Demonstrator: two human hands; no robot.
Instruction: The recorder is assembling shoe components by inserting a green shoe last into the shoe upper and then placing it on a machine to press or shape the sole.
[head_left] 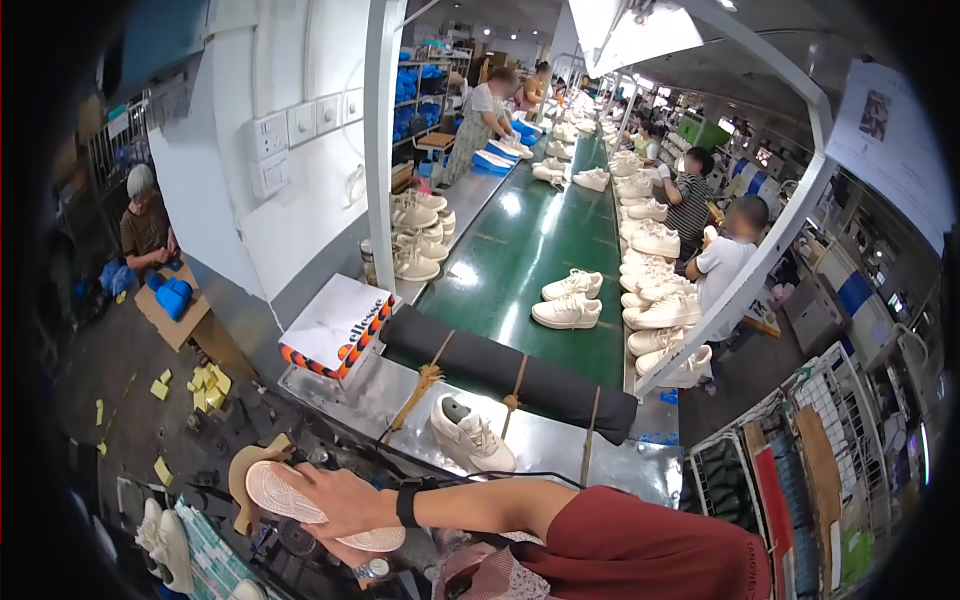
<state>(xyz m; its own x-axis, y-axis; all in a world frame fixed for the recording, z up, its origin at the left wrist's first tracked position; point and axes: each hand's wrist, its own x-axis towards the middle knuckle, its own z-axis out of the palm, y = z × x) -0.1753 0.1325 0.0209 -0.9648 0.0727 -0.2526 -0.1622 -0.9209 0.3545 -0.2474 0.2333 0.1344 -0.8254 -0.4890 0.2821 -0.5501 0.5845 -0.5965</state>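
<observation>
shoe sole (276, 493), middle hidden by right hand (346, 500)

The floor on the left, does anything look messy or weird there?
Yes: small yellow pieces lie scattered on the floor, some heaped together, others strewn apart. That looks odd because they seem dropped there rather than stacked neatly.

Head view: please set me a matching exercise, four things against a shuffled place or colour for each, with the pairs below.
1. patterned sole
2. conveyor belt
3. cord-tied roll
4. flat box

A. green, stretching into the distance
B. white on top, orange and black along its edge
C. held by the right hand
D. black, lying across the near end

Pairs: 1-C, 2-A, 3-D, 4-B.
</observation>
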